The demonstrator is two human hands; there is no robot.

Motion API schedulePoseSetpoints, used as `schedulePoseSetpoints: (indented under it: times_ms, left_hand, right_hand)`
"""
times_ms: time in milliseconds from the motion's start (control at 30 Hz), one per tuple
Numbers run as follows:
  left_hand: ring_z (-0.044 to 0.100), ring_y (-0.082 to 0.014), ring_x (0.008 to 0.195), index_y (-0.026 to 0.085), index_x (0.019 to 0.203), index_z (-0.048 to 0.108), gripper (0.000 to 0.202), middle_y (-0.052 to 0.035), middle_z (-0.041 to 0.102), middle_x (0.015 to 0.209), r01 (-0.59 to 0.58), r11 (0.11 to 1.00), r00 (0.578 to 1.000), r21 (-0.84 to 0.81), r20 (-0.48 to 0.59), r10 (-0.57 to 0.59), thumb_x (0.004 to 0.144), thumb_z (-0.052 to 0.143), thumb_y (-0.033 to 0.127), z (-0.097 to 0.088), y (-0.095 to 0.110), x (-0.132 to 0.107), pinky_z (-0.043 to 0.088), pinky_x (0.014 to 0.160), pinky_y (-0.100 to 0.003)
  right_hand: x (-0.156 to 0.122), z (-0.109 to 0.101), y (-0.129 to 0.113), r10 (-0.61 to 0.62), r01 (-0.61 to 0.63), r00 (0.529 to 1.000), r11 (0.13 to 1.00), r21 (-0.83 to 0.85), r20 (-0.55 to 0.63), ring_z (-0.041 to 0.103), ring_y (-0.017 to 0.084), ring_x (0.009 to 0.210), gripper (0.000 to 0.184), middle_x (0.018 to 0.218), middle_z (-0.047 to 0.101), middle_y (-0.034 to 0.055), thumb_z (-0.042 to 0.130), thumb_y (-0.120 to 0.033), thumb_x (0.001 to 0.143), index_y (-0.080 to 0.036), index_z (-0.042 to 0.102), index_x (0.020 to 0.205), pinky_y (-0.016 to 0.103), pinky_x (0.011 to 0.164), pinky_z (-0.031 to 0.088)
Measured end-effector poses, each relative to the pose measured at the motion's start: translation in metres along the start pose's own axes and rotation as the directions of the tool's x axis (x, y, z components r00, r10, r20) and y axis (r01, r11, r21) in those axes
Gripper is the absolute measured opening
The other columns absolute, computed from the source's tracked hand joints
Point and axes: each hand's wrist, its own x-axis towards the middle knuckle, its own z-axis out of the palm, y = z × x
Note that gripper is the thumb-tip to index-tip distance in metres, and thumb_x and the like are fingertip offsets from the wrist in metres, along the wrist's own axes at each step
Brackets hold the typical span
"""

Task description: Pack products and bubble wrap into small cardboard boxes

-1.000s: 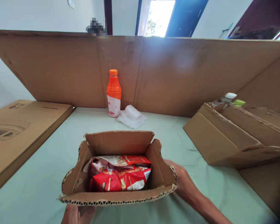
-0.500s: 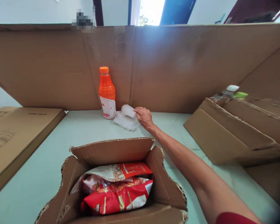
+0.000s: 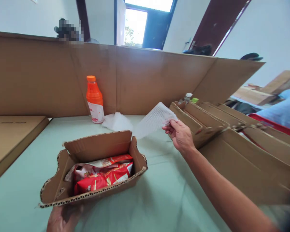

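Observation:
An open cardboard box [image 3: 96,151] sits on the pale green table, with red snack packets [image 3: 101,178] inside. My left hand [image 3: 62,217] grips its near edge from below. My right hand [image 3: 180,135] is raised to the right of the box and pinches a thin white sheet [image 3: 151,120] that hangs out to the left. An orange bottle [image 3: 94,100] stands against the cardboard wall behind, with a crumpled white wrapper [image 3: 117,122] beside it.
A tall cardboard wall [image 3: 147,80] runs across the back. A flat carton [image 3: 9,135] lies at the left. Folded cardboard boxes [image 3: 232,135] are stacked at the right, with bottle tops [image 3: 190,97] showing behind them. A doorway is beyond the wall.
My right hand has pulled back from the white wrapper by the bottle and now holds a white sheet up to the right of the box. The view has swung right.

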Motion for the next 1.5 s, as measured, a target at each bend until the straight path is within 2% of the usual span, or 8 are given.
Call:
schedulePoseSetpoints:
  times_ms: [333,600,900,1000,1100,1167,1300,1500]
  left_hand:
    - [0.070,-0.0287,0.090,0.022,0.104,0.053,0.044,-0.0058,0.069,0.091,-0.037,0.995,0.998,0.094,-0.045,0.041,0.078,0.067,0.054,-0.001,0.010,0.002,0.058,0.077,-0.037]
    - [0.067,-0.0284,0.093,0.021,0.105,0.053,0.044,-0.0046,0.066,0.089,-0.059,0.994,0.997,0.091,-0.041,0.063,0.076,0.069,0.050,0.000,0.023,0.001,0.057,0.085,-0.039]
    - [0.066,-0.0276,0.094,0.020,0.111,0.053,0.050,-0.0061,0.066,0.097,-0.063,0.994,0.997,0.084,-0.041,0.066,0.075,0.070,0.050,-0.002,0.021,0.000,0.055,0.084,-0.038]
    - [0.065,-0.0260,0.086,0.020,0.105,0.053,0.047,-0.0042,0.064,0.088,-0.053,0.993,0.997,0.104,-0.058,0.059,0.074,0.071,0.050,-0.002,0.025,0.000,0.055,0.077,-0.037]
    - [0.064,-0.0242,0.081,0.020,0.102,0.053,0.045,-0.0018,0.061,0.082,-0.052,0.996,0.996,0.074,-0.070,0.057,0.072,0.071,0.049,-0.001,0.028,-0.001,0.054,0.073,-0.035]
    - [0.064,-0.0236,0.081,0.020,0.096,0.053,0.041,-0.0004,0.059,0.078,-0.051,0.997,0.995,0.062,-0.086,0.056,0.071,0.071,0.047,0.001,0.030,-0.001,0.053,0.073,-0.034]
    - [0.064,-0.0232,0.079,0.022,0.088,0.052,0.036,0.0018,0.055,0.071,-0.050,0.997,0.993,0.060,-0.107,0.057,0.070,0.071,0.046,0.002,0.030,-0.002,0.054,0.074,-0.034]
    - [0.063,-0.0221,0.076,0.022,0.090,0.054,0.036,0.0004,0.058,0.075,-0.062,0.997,0.992,0.054,-0.106,0.068,0.072,0.071,0.047,0.003,0.025,-0.001,0.056,0.078,-0.035]
  right_hand:
    - [-0.065,-0.055,-0.039,-0.131,0.120,0.980,0.990,-0.080,-0.148,0.064,0.013,0.057,0.034,0.068,0.067,-0.0018,0.079,-0.051,0.072,-0.021,0.064,0.080,0.023,0.049,0.046]
    - [-0.110,-0.101,-0.064,-0.277,0.250,0.889,0.961,-0.118,-0.365,0.060,0.013,0.055,0.018,0.069,0.069,-0.0001,0.077,-0.039,0.076,-0.023,0.068,0.079,0.027,0.053,0.048]
    - [-0.156,-0.114,-0.056,-0.141,0.239,0.968,0.764,-0.599,0.206,0.066,0.018,0.068,0.017,0.073,0.073,0.0016,0.062,-0.035,0.087,-0.024,0.073,0.079,0.030,0.066,0.053]
    - [-0.185,-0.101,-0.047,0.170,0.313,0.778,0.729,-0.609,0.604,0.072,0.022,0.081,0.015,0.086,0.078,0.0025,0.062,-0.030,0.085,-0.026,0.076,0.086,0.034,0.078,0.056]
    - [-0.187,-0.076,-0.049,0.328,0.291,0.567,0.779,-0.556,0.756,0.072,0.021,0.088,0.020,0.096,0.079,0.0023,0.064,-0.031,0.085,-0.025,0.076,0.100,0.033,0.082,0.055]
    - [-0.165,-0.059,-0.049,0.327,0.263,0.613,0.774,-0.576,0.719,0.071,0.019,0.086,0.024,0.097,0.078,0.0034,0.060,-0.033,0.088,-0.022,0.075,0.103,0.030,0.079,0.055]
    - [-0.090,-0.029,-0.019,0.282,0.208,0.882,0.486,-0.849,0.377,0.068,0.023,0.103,0.022,0.108,0.077,0.0064,0.061,-0.030,0.087,-0.021,0.075,0.100,0.033,0.093,0.049]
    - [-0.016,-0.001,0.055,0.252,0.020,0.956,0.457,-0.889,0.151,0.067,0.029,0.096,0.013,0.082,0.074,0.0098,0.077,-0.019,0.062,-0.019,0.065,0.060,0.033,0.084,0.047]
